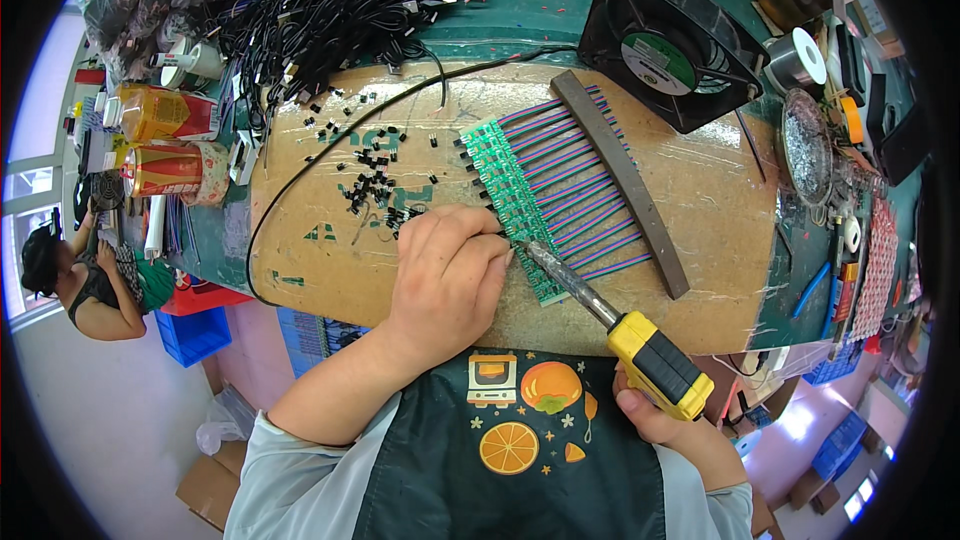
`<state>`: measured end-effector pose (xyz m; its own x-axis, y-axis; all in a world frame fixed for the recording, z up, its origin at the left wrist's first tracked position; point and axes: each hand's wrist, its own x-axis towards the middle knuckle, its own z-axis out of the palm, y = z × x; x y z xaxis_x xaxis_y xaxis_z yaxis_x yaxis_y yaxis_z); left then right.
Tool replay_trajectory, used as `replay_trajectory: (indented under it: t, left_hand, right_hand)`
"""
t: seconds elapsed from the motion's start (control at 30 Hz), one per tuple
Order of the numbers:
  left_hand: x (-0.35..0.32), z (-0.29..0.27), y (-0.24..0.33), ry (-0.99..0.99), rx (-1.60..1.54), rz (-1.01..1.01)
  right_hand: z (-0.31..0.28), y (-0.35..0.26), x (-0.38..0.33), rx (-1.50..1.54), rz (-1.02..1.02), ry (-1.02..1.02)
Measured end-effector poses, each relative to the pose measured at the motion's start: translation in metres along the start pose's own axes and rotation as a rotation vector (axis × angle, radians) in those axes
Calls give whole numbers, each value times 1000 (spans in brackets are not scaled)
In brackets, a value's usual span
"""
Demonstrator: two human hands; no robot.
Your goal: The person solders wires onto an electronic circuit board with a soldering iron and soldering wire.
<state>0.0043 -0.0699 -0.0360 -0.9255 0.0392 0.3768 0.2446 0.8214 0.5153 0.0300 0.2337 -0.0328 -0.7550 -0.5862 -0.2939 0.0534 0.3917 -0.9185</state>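
My right hand [655, 422] grips a yellow and black soldering iron [655, 365] from below. Its metal tip reaches the near half of a green circuit board [500, 175] lying at a slant on the worktop. Pinched fingers of my left hand [450, 265] meet the board's left edge, close to the iron's tip; whatever is between them is hidden. Rows of striped multi-coloured ribbon wires [570, 180] run right from the board beneath a long dark bar [625, 185]. Small black components [370, 180] lie loose left of the board, and several sit along its left edge.
A black fan [670, 50] stands at the back right, near a solder spool [795, 60] and a metal dish [806, 145]. Bundled black cables [340, 10] are heaped at the back left. A black cord [350, 130] crosses the brown board [330, 260]. Another person [95, 280] is far left.
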Motion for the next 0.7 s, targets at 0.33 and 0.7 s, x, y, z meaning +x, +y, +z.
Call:
replay_trajectory:
  t: [0.33, 0.7]
  left_hand:
    - [0, 1, 0, 10, -1, 4]
    - [0, 1, 0, 17, -7, 5]
  right_hand:
    - [-3, -4, 1, 19, 54, -40]
    - [-4, 2, -5, -33, 121, -47]
